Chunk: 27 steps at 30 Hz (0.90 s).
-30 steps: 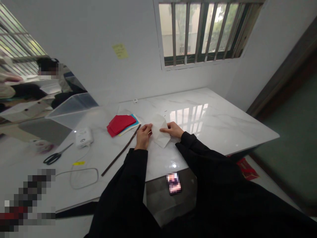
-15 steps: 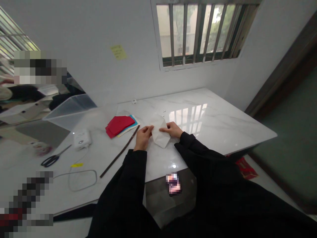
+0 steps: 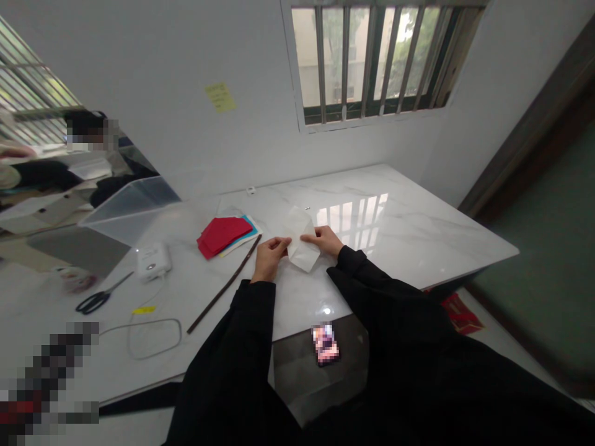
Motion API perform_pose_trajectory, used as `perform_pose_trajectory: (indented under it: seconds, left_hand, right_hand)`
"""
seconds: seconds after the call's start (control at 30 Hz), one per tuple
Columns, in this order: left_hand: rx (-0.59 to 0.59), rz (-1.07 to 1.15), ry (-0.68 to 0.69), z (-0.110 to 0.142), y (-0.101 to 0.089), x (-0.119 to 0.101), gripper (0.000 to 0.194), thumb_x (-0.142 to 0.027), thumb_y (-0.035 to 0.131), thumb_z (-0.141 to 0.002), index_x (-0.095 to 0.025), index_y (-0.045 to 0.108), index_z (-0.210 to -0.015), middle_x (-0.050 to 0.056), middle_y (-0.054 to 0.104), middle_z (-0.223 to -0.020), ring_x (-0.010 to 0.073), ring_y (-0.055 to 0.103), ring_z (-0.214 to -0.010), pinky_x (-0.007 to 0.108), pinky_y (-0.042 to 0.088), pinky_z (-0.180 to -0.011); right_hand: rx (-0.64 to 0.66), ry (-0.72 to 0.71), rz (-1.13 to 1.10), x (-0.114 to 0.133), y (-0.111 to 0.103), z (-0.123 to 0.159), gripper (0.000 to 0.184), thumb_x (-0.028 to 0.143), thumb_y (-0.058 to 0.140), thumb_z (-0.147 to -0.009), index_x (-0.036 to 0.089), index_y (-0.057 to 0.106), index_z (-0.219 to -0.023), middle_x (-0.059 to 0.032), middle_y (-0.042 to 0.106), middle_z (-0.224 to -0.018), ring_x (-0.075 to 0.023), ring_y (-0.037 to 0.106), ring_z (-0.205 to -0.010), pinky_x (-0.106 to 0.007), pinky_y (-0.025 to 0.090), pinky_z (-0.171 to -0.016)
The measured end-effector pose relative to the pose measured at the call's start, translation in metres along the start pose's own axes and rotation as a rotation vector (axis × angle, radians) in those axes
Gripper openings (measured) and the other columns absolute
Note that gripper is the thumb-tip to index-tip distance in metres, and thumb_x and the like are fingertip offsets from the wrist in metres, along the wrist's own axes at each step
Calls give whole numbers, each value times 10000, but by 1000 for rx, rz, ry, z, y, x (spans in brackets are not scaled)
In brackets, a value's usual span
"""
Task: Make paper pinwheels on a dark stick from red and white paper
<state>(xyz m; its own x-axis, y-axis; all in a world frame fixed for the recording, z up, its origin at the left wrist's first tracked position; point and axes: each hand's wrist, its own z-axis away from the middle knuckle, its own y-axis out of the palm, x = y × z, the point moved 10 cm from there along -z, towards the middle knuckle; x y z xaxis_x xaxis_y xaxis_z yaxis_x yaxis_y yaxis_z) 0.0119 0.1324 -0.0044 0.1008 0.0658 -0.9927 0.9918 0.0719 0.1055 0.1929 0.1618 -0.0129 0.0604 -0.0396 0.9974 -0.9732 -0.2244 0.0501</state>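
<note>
A sheet of white paper [image 3: 304, 254], angular in outline, is held between my two hands over the marble-patterned table. My left hand [image 3: 269, 257] pinches its left edge between thumb and fingers. On the opposite edge, my right hand [image 3: 328, 240] grips with the thumb lying on top. To the left of my left hand lies a thin dark brown strip [image 3: 225, 288], set diagonally. Just beyond it sits a pile of red paper pieces [image 3: 224, 235], with blue paper [image 3: 251, 224] and pale sheets showing from under it.
Black-handled scissors [image 3: 100, 300], a white box-like device [image 3: 153, 261] with a cable, and a clear plastic sheet [image 3: 134, 207] are at left. The table's right corner [image 3: 514, 251] juts out. A barred window [image 3: 372, 62] is in the wall. A person sits at far left.
The white paper has shifted and tilted slightly between my hands, its lower corner now a little higher. Both hands keep their hold, and the things on the table stay put.
</note>
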Motion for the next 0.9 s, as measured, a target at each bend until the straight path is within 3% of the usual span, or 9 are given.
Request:
perform_pose_trajectory:
  seconds: [0.27, 0.53, 0.67, 0.9]
  left_hand:
    - [40, -165, 54, -1, -1, -2, 406, -526, 922, -645, -170, 729, -682, 20, 647, -599, 138, 543, -556, 264, 438, -576]
    - [154, -47, -31, 5, 15, -1, 539, -534, 976, -561, -143, 791, -882, 94, 793, -867, 262, 722, -814, 369, 570, -800]
    - [150, -75, -26, 8, 15, -4, 573, -556, 979, -553, -121, 806, -883, 128, 795, -865, 295, 726, -832, 393, 565, -792]
    - [129, -94, -17, 7, 13, -2, 598, -564, 984, -543, -111, 816, -898, 134, 797, -861, 271, 717, -777, 364, 551, -733]
  right_hand:
    - [-51, 22, -39, -5, -6, -3, 267, 332, 850, -779, 85, 770, -838, -74, 761, -795, -144, 644, -660, -259, 513, -634]
    - [78, 2, -3, -3, 10, -1, 336, 381, 883, -739, 80, 768, -833, -69, 751, -768, -150, 641, -664, -264, 498, -627]
    - [107, -9, -3, -2, 14, 1, 309, 364, 877, -746, 87, 769, -829, -73, 751, -763, -152, 641, -662, -269, 506, -618]
    - [116, -27, 36, -4, 15, 0, 350, 427, 867, -737, 99, 776, -818, -62, 739, -745, -150, 620, -657, -265, 481, -606]
